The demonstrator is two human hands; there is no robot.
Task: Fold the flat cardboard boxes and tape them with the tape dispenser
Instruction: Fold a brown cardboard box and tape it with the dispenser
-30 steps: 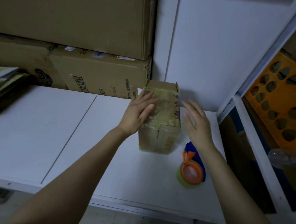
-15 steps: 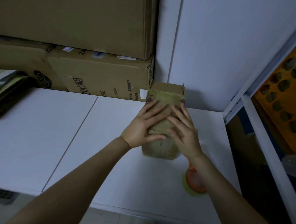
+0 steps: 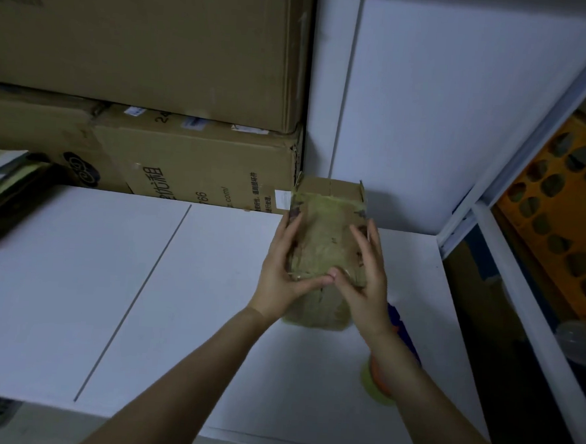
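Fingers (image 3: pixel 289 235) of left hand (image 3: pixel 276 275) and right hand (image 3: pixel 366 284) lie straight and apart, pressing the taped top of the small cardboard box (image 3: pixel 325 230), near the back right corner of the counter (image 3: pixel 177 300). Judged light, stiff-edged, tape slick: take by side walls. Tape dispenser (image 3: pixel 376 381) mostly hidden under right forearm; seam state unclear in dim light.

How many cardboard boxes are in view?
4. A small box between the left hand and right hand; a large box on top behind; beneath it a printed box and, further left, a logo box. More may be hidden.
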